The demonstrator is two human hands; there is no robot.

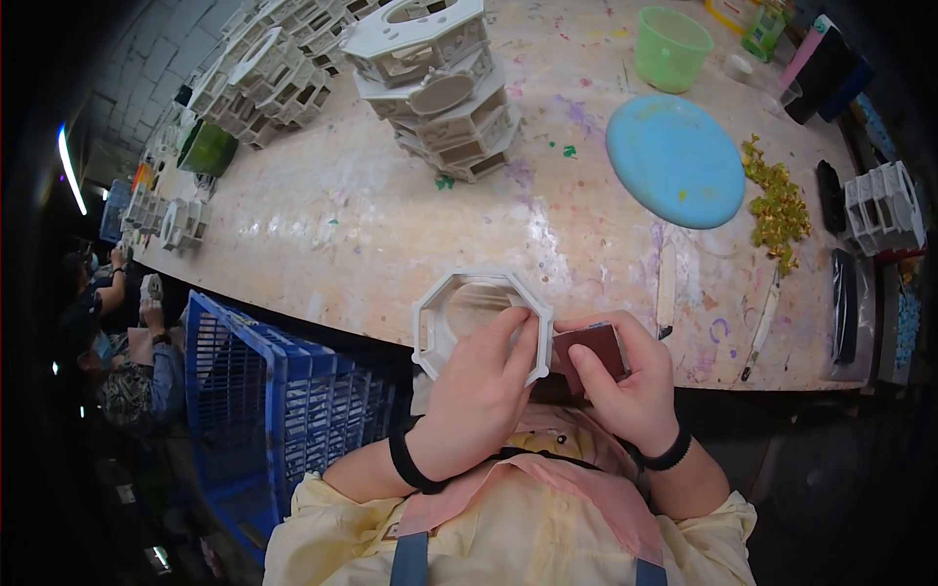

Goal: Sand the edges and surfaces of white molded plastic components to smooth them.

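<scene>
Holding a pale octagonal frame [544, 344] at the near edge of the worktable [332, 244], the left hand [479, 396] is partly closed on it, its fingers reaching into the hollow toward the right wall; the thumb is hidden, so its contact cannot be told. Such a grip from within presumably steadies the piece and leaves the outer face of that wall uncovered. The right hand [630, 376] is curled about a flat reddish-brown block [598, 344], thumb laid on the near face and fingers behind, a pinch that seems suited to controlling the block's angle. The block is just beside the frame's right wall; whether the two touch cannot be made out. Both objects are close in front of the body, probably for a short reach and a clear view from above. Beyond the hands, pale openwork pieces rise in a tall stack [454, 103], an arrangement that likely saves table space. To the right lie a blue disc [674, 161] and a heap of small gold-coloured pieces [779, 205], well apart from both hands; a slatted blue crate [327, 396] stands at the left, beside the table edge
</scene>
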